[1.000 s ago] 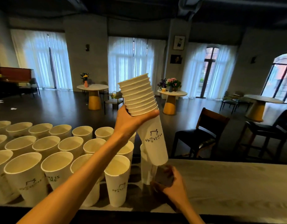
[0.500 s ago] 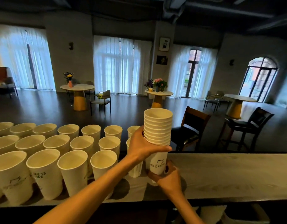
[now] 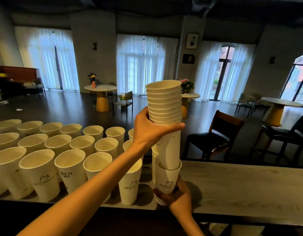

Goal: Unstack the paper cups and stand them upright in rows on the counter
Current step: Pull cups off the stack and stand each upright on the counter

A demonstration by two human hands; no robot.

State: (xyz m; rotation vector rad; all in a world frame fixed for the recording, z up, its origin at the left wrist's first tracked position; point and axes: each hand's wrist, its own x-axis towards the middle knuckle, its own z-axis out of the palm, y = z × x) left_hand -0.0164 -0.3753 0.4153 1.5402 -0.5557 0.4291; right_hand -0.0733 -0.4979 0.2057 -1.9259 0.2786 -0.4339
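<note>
Stack (image 3: 165,106) upright, rims up, nearly vertical, bottom cup (image 3: 167,181) partly off.

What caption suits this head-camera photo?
Left hand lifts the cup stack as right hand holds the bottom cup beside rows of cups.

Rows of upright cups (image 3: 82,147) stand on the table (image 3: 246,188) from 9 to 11 o'clock, filling its left part. Just right of them, at 12 o'clock, the left hand (image 3: 147,132) grips the stack of cups (image 3: 165,106) above the table, its lower end still inside the bottom cup (image 3: 166,183). The right hand (image 3: 176,198) holds that bottom cup near the table's front edge. Beyond the table, at 1 to 2 o'clock, stand two chairs (image 3: 213,138).
</note>
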